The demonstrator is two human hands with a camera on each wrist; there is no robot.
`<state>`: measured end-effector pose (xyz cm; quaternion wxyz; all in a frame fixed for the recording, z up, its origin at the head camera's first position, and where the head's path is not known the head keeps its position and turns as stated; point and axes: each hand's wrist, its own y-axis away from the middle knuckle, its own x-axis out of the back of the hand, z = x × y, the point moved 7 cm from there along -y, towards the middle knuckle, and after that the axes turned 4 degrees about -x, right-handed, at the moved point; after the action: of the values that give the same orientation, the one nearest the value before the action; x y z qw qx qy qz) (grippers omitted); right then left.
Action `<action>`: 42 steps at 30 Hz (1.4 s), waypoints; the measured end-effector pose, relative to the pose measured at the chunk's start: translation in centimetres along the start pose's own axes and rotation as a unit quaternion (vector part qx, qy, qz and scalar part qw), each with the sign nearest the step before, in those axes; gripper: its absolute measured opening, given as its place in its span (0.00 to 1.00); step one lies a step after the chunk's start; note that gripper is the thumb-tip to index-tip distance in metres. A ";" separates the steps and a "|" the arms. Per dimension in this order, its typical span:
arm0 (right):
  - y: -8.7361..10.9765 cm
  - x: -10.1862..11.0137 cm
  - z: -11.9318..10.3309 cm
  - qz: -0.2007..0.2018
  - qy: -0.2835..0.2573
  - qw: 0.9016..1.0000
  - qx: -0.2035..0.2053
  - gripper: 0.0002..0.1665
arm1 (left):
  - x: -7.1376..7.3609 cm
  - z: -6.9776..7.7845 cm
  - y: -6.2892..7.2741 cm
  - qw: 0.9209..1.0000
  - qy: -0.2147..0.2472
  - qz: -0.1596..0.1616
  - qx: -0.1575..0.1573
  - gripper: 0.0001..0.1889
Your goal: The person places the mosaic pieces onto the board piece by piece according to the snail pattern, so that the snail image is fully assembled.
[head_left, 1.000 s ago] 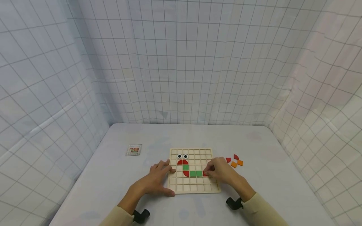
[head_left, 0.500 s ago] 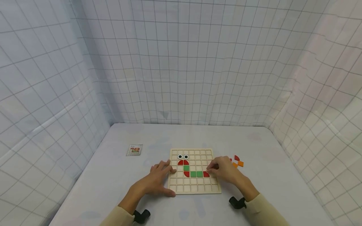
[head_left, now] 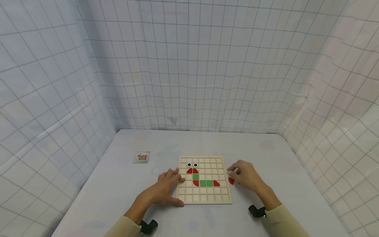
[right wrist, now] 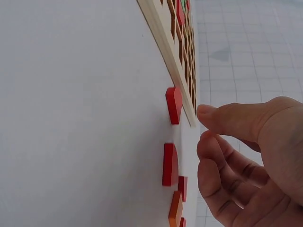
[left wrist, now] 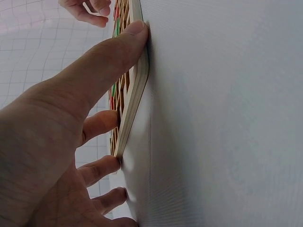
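Observation:
A wooden grid board (head_left: 207,198) lies flat on the table. In its cells sit two eye tiles (head_left: 189,165), red quarter-circle tiles (head_left: 216,183) and green square tiles (head_left: 202,183). My left hand (head_left: 165,188) spreads along the board's left side; in the left wrist view the thumb (left wrist: 130,40) rests at its edge and the other fingertips touch or lie close to the rim. To the right of the board hovers my right hand (head_left: 244,174), thumb and fingers apart with nothing between them. Below it, a loose red quarter-circle tile (right wrist: 174,105) lies beside the board's edge.
More loose tiles lie beyond that one in the right wrist view, among them a red tile (right wrist: 169,164) and an orange tile (right wrist: 175,209). A small picture card (head_left: 141,157) lies at the table's left. Gridded white curtains (head_left: 189,82) surround the table.
My right hand has moved off the board to the right, over the loose tiles, leaving the red quarter-circle tile at the end of the green row. My left hand stays in place.

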<state>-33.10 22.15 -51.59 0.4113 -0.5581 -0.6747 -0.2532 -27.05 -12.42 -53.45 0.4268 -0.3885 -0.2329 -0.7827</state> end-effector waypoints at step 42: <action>-1.3 1.0 3.8 -0.013 0.036 0.999 -0.018 0.08 | 0.0 0.3 0.1 1.000 0.004 -0.013 0.021 0.44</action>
<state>-35.45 25.43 -52.67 0.4215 -0.5473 -0.6621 -0.2907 -26.86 -12.29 -53.28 0.4256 -0.3736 -0.2524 -0.7846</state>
